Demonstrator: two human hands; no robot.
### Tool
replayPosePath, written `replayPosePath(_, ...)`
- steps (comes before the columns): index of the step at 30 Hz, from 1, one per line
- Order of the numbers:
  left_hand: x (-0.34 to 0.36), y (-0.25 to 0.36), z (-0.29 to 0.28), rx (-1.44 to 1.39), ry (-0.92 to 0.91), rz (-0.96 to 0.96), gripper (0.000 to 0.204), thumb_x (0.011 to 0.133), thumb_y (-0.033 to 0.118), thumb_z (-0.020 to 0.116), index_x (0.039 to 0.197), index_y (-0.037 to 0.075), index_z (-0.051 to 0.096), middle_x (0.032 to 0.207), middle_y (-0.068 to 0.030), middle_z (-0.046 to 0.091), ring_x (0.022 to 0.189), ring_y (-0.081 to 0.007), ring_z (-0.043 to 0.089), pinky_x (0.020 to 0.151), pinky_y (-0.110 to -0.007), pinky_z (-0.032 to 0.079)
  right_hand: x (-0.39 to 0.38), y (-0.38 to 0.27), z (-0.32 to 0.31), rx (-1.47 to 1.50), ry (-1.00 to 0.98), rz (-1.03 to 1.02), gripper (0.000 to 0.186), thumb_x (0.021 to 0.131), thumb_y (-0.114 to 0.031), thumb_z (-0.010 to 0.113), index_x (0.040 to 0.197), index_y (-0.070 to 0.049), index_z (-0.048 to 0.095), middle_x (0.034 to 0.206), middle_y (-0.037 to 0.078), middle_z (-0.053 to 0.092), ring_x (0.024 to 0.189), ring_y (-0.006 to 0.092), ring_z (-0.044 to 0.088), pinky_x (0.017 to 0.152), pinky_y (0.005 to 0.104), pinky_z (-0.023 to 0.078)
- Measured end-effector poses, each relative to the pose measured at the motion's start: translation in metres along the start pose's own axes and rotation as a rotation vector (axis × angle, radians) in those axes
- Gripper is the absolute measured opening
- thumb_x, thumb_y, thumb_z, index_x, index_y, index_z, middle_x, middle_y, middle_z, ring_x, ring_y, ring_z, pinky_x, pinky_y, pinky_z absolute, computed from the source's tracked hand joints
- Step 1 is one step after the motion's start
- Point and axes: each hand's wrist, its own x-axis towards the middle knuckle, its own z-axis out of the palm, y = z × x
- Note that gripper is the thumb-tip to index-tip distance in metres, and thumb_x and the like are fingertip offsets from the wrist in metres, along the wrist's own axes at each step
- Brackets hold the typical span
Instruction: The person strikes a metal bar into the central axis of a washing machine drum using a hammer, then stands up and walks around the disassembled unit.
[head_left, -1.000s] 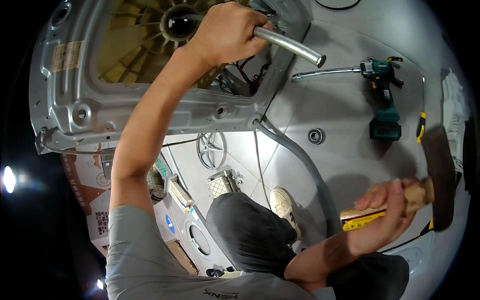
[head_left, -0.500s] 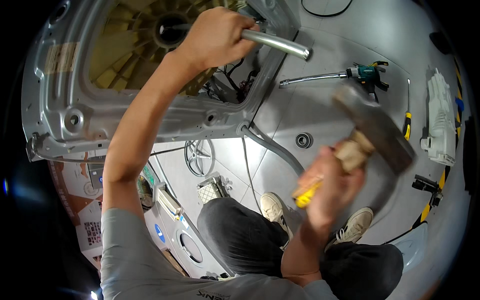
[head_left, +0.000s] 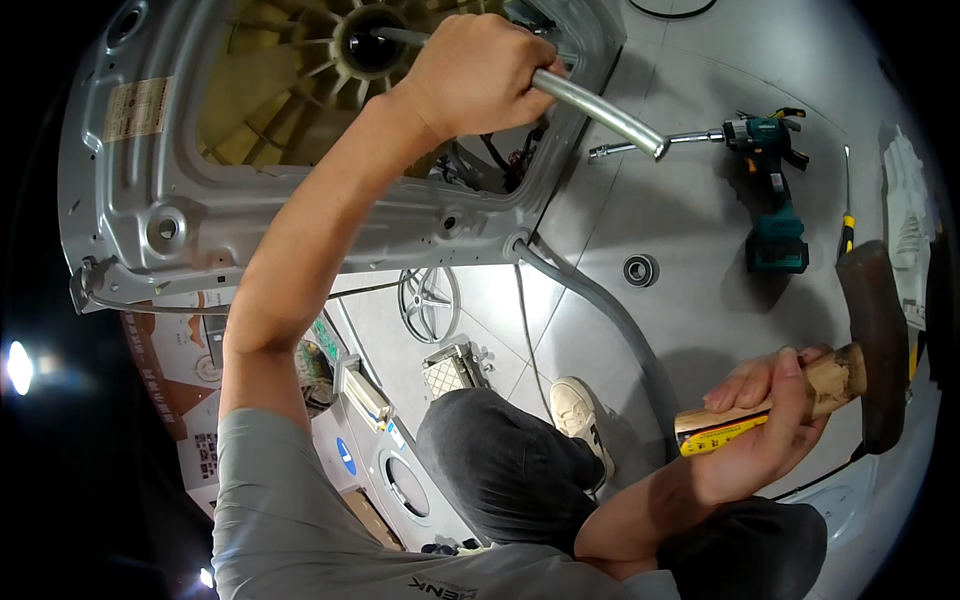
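My left hand (head_left: 478, 78) is wrapped round a metal rod (head_left: 612, 112). The rod's thin far end reaches into the dark round hub (head_left: 374, 42) of a yellowish ribbed plastic tub (head_left: 262, 88); its tip is hard to make out there. Its thick bare end points to the right, over the floor. My right hand (head_left: 768, 428) grips the wooden handle of a hammer (head_left: 880, 345), low on the right. The hammer's dark heavy head is well apart from the rod. A grey metal appliance housing (head_left: 330, 222) surrounds the tub.
A bearing (head_left: 640, 270), a green cordless impact driver (head_left: 775, 205) with a long extension and a screwdriver (head_left: 848, 220) lie on the tiled floor. A grey hose (head_left: 590, 290) leaves the housing. Near my knee are a spoked pulley (head_left: 429, 303) and a boxy part (head_left: 452, 370).
My right hand has swung the hammer right and down, farther from the rod. My left hand still holds the rod at the hub. The whole view has shifted slightly.
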Motion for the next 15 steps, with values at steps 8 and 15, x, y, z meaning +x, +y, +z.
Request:
replayPosePath(8,0.007,0.004,-0.013,-0.054,-0.034,0.018,0.013,0.066,0.016,0.055,0.064,0.004,0.058,0.058,-0.0157,0.054,0.058,-0.0352,0.055,0.055,-0.042,0.045,-0.013,0.010,0.007,0.006,0.078,0.081,0.020,0.080,-0.006,0.059,0.096,0.000,0.049,0.057,0.004,0.050,0.036,0.0096,0.043,0.037,0.0223,0.040)
replayPosePath(15,-0.002,-0.022,-0.002,0.017,-0.023,-0.009,0.017,0.072,0.018,0.055,0.069,0.001,0.056,0.062,-0.0161,0.053,0.059,-0.0362,0.052,0.055,-0.043,0.042,-0.018,0.036,0.051,-0.121,-0.292,0.152,0.017,0.080,-0.005,0.058,0.092,-0.001,0.046,0.055,0.005,0.048,0.037,0.0125,0.044,0.037,0.0271,0.040)
